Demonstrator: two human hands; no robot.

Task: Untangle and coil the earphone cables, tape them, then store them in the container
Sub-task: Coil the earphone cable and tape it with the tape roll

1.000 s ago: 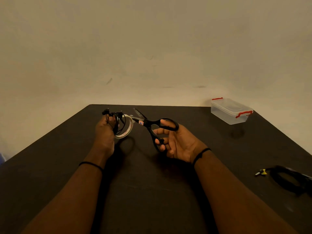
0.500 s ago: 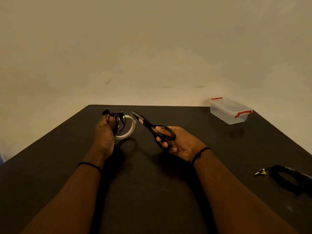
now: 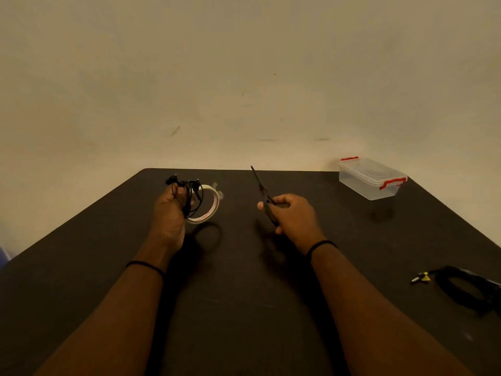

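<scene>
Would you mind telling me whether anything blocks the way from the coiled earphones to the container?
Only its own lid: the container is closed. The table between it and the earphones in the left hand is bare.

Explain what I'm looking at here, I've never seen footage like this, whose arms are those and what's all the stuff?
No machine here: a person wears a camera on the head, looking down at their own arms over a dark table. The left hand holds coiled black earphones together with a tape roll. The right hand has its grip round black scissors, blades pointing up and away. At the far right corner stands a clear container with red clips, lid on. Near the right edge lies another coiled black cable.
</scene>
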